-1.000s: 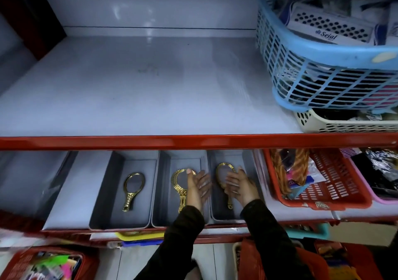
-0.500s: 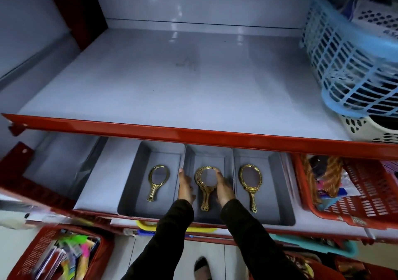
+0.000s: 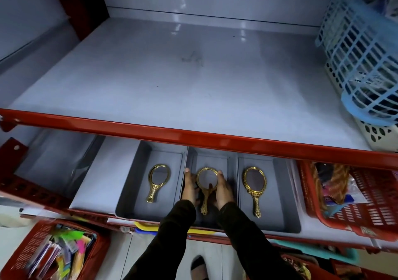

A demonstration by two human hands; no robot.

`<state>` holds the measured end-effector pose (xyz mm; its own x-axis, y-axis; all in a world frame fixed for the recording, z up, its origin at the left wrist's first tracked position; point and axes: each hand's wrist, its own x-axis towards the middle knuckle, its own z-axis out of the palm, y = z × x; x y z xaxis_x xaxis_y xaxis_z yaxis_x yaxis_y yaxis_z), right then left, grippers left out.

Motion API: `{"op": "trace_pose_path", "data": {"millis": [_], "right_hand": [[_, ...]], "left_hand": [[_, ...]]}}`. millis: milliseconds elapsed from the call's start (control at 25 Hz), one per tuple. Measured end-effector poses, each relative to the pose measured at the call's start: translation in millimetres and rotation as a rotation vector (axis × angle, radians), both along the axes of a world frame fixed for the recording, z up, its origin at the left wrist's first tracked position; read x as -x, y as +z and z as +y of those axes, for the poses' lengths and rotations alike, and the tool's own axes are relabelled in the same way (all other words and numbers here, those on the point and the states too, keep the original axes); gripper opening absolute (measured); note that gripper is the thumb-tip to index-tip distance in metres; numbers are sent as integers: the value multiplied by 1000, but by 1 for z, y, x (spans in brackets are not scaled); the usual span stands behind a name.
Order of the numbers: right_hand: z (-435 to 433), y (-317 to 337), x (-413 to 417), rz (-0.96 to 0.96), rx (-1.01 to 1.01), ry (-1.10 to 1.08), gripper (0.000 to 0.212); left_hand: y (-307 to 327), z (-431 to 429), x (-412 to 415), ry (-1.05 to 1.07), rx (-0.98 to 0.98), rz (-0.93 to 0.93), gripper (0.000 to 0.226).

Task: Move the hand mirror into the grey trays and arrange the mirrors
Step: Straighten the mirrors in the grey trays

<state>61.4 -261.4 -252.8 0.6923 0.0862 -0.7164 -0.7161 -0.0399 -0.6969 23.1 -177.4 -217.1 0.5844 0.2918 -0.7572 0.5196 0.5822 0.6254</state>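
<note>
Three grey trays stand side by side on the lower shelf: a left tray (image 3: 129,185), a middle tray (image 3: 212,159) and a right tray (image 3: 282,193). Each holds one gold hand mirror lying flat with its handle toward me. The left mirror (image 3: 159,181) is a plain oval. The right mirror (image 3: 254,188) is ornate. The middle mirror (image 3: 206,186) has a round head. My left hand (image 3: 189,188) presses against its left rim, and my right hand (image 3: 224,190) holds its right rim with the thumb at the neck.
The upper shelf's red front edge (image 3: 193,135) overhangs the backs of the trays. A red basket (image 3: 370,210) of goods sits right of the trays. A blue basket (image 3: 361,64) stacked on a white one (image 3: 377,133) stands on the upper shelf. Another red basket (image 3: 32,249) sits below left.
My hands left the middle and right mirrors and now both flank the middle mirror, which lies straighter. The view has swung to the left.
</note>
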Motion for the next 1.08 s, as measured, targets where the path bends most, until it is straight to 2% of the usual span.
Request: {"op": "trace_pose_path", "data": {"millis": [120,200,280,440,640,880,1080], "right_hand": [[2,-5,-1,14,-27,-56,91],[2,-8,-1,11,-44,-66,92],[2,0,0,11,-41,-50,87],[-3,6,0,4,-25,-25,63],[-4,10,3,-23,-15,21,66],[-17,33,16,-68,40,-21,69],[-18,60,39,-65,-102,-71,65]], "left_hand": [[5,-4,2,1,-3,14,77],[8,-6,3,4,-11,9,76],[12,-7,3,20,-13,21,76],[43,-14,7,16,15,-24,72],[84,-25,18,-37,35,-118,64],[56,-9,24,-49,-35,-91,71],[50,13,48,2,19,-171,78]]}}
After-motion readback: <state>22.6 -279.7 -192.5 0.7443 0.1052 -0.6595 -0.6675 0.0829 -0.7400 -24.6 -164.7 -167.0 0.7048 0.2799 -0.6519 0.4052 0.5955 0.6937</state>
